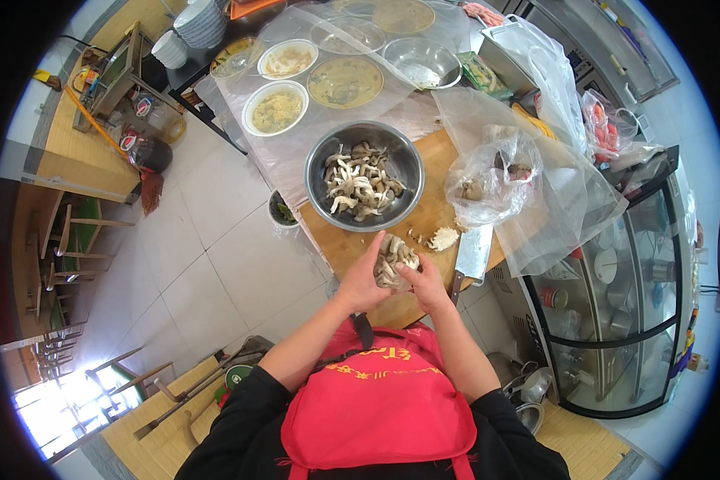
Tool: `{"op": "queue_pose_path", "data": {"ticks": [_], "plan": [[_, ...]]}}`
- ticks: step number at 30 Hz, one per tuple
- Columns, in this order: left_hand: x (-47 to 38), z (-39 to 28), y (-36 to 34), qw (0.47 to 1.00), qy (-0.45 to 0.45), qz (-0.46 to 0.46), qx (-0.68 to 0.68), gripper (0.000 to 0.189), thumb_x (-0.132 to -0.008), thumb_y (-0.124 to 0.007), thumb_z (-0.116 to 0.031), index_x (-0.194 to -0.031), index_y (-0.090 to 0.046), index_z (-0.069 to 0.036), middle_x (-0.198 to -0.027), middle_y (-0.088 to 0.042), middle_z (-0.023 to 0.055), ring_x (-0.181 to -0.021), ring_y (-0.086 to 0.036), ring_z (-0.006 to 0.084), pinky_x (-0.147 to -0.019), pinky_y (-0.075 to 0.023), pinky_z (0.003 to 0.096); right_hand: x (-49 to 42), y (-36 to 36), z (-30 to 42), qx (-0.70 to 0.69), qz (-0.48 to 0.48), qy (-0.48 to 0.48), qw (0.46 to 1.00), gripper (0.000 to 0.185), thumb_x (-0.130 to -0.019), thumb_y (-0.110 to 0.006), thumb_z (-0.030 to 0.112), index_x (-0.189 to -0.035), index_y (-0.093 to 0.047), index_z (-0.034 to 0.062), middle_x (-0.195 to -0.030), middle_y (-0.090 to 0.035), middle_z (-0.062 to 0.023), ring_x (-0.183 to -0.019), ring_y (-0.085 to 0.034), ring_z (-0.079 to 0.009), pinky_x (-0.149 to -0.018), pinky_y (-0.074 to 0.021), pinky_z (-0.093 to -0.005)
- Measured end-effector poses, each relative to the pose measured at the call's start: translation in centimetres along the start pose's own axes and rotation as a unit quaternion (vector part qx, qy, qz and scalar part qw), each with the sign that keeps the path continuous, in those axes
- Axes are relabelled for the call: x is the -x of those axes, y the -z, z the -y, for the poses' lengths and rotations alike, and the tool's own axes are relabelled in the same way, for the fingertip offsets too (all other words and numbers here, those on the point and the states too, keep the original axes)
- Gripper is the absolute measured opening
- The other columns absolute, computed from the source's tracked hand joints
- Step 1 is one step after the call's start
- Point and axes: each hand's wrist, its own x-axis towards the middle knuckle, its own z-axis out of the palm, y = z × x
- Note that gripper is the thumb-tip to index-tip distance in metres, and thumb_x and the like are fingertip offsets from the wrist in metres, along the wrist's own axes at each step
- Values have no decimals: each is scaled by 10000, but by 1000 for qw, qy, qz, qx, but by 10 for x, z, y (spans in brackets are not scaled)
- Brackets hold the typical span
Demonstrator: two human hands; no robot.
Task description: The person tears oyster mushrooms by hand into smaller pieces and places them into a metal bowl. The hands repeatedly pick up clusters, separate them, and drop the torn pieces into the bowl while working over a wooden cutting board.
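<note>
Between my left hand [363,273] and my right hand [425,282] is a cluster of oyster mushrooms [394,255], gripped from both sides over the near part of the wooden cutting board [330,240]. Just beyond them stands a stainless steel bowl [417,180] holding loose, torn oyster mushrooms [363,183]. A pale cut-off mushroom base [443,239] and small crumbs lie right of the bowl. Nearer my right side, a cleaver [473,249] rests on the board with its handle towards me. My fingers partly cover the cluster's lower side.
A clear plastic bag [498,180] with contents lies at the board's right. Behind the bowl stand dishes of food [275,109], film-covered plates [345,82] and another steel bowl [423,63]. A glass display cabinet [612,300] is at right; tiled floor [216,264] lies left.
</note>
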Motion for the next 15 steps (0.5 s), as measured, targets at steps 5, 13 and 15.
{"op": "queue_pose_path", "data": {"ticks": [5,13,15], "plan": [[-1,-8,15,996,55,45,-47,1195,-642,-873,-179,-1596,-154,-163,-1343,-576,199,-1210,-593,353,-1024,-468,404,-8,6,11,181,-32,-22,983,392,-835,-725,217,-1125,-640,-33,-900,-693,-108,-810,-656,-177,-685,-526,-356],[5,7,-5,988,-3,-13,-153,968,-650,-871,-184,-1477,-370,-164,-1197,-545,180,-1118,-566,389,-931,-500,433,-21,-10,-3,259,-175,110,944,327,-840,-647,213,-1030,-659,-54,-863,-698,-116,-780,-645,-239,-716,-513,-413],[6,12,-10,984,-15,-57,-169,854,-645,-870,-181,-1395,-461,-156,-1124,-539,172,-1066,-574,391,-900,-508,437,-28,-17,-12,101,-199,111,969,297,-865,-639,202,-1041,-661,-36,-917,-699,-111,-812,-652,-241,-714,-513,-409]]}}
